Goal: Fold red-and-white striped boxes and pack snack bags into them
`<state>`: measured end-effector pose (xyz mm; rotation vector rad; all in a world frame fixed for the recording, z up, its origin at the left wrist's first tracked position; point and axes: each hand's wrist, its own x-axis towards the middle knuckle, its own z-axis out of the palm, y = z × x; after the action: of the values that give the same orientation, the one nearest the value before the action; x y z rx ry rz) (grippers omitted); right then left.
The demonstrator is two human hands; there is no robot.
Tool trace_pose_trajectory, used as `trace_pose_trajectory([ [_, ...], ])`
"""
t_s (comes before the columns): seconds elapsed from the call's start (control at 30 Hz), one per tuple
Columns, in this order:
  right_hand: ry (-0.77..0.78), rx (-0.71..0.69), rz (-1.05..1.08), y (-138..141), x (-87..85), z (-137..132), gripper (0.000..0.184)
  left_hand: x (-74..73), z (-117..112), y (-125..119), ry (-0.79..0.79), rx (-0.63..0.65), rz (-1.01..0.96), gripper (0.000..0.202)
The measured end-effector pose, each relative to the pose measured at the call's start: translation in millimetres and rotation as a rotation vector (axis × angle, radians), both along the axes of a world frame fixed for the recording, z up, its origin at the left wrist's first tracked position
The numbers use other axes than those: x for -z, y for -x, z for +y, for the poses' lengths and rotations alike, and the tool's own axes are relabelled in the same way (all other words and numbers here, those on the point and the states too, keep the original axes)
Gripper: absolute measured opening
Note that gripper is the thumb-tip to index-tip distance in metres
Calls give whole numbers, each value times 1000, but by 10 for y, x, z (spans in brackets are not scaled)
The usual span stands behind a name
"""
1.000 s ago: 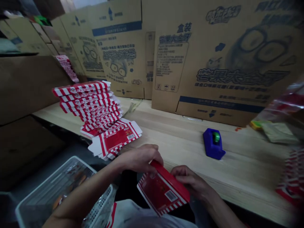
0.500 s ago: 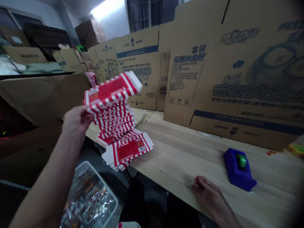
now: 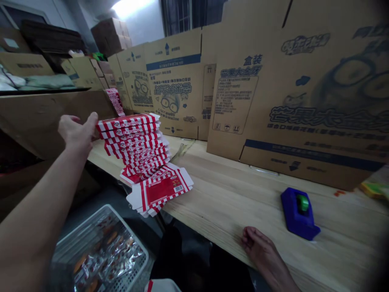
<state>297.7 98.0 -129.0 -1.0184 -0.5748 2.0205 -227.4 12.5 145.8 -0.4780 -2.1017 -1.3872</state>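
My left hand (image 3: 76,131) reaches out to the left end of a tall leaning stack of red-and-white striped boxes (image 3: 133,142) on the wooden table (image 3: 231,194). Its fingers are spread and touch the top box's edge without gripping it. Several flat unfolded red cartons (image 3: 159,190) lie fanned at the foot of the stack, over the table's front edge. My right hand (image 3: 258,248) rests on the table's near edge with fingers loosely curled and nothing in it.
A blue tape dispenser (image 3: 299,213) sits on the table to the right. Large printed cardboard cartons (image 3: 288,93) line the back. A white plastic basket (image 3: 100,253) of wrapped snacks stands below the table on the left. More boxes are piled at far left.
One second ago both hands held a red box near my lap. My left hand carried it up onto the stack and has let it go. My right hand dropped to the table edge.
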Motion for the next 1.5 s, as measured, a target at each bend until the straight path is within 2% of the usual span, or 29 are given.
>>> trace_pose_trajectory([
  [0.03,-5,7,3,-11,33,-1,34,111,-33,-116,58,-68,107,55],
  [0.07,-5,13,6,-16,62,-2,34,259,-50,-258,138,-80,194,60],
  [0.1,-2,17,8,-14,83,-5,34,440,-47,-416,233,9,242,64],
  [0.2,16,6,9,21,79,-27,33,1104,89,-866,784,572,184,80],
  [0.23,15,-5,8,38,57,-42,33,1323,166,-976,989,712,164,94],
  [0.27,8,-13,8,56,28,-61,33,1520,247,-1058,1165,797,126,109],
  [0.33,-15,-33,4,84,-28,-112,33,1823,400,-1142,1380,845,52,127],
  [0.4,-41,-48,-7,96,-58,-169,31,1993,509,-1157,1455,831,12,132],
  [0.47,-57,-62,-22,91,-53,-218,30,2046,561,-1153,1459,827,21,132],
  [0.53,-65,-66,-37,82,-31,-246,31,2009,558,-1164,1440,825,55,131],
  [0.67,-100,-83,-57,151,-46,-253,31,1737,421,-1296,1360,794,154,117],
  [0.8,-231,-181,-84,440,-224,-306,30,1411,175,-1682,1172,831,212,102],
  [0.87,-305,-217,-60,638,-331,-363,36,1362,59,-1972,1079,909,150,99],
  [0.97,-399,-235,34,864,-433,-445,56,1493,-49,-2432,967,1009,56,103],
  [1.03,-444,-203,47,893,-448,-472,57,1650,-73,-2688,873,1059,-23,102],
  [1.1,-489,-149,-3,804,-434,-466,52,1787,-67,-2870,754,1115,-143,100],
  [1.2,-544,-92,-126,523,-395,-392,41,1910,-22,-3007,517,1220,-362,91],
  [1.33,-582,-22,-252,154,-356,-223,31,2027,79,-3087,229,1430,-944,47],
  [1.4,-618,-24,-282,49,-337,-152,29,2094,124,-3149,121,1445,-1161,36],
  [1.5,-584,-47,-253,-35,-303,-87,30,2189,143,-3260,-12,1423,-1249,33],
])
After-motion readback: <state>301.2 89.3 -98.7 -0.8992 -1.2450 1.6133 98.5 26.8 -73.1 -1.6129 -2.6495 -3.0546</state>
